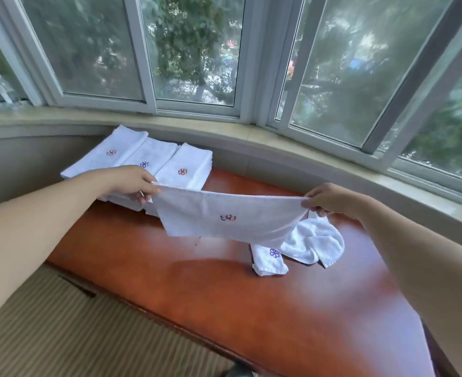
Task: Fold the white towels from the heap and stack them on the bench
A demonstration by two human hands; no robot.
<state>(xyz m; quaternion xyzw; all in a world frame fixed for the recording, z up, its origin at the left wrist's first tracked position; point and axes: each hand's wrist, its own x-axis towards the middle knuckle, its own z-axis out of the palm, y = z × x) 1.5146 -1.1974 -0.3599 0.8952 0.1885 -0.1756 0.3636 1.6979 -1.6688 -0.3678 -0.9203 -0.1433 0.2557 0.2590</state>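
A white towel [224,216] with a small red-and-blue flower mark hangs stretched in the air above the reddish wooden bench [197,289]. My left hand [134,182] pinches its left top corner and my right hand [330,198] pinches its right top corner. Behind the left hand, three stacks of folded white towels [142,161] lie side by side at the bench's far left. Below the right hand a small heap of crumpled white towels [300,246] lies on the bench, partly hidden by the held towel.
A curved stone window sill [251,134] and a bay window [197,50] run behind the bench. Striped carpet [61,330] covers the floor at the lower left, in front of the bench's edge.
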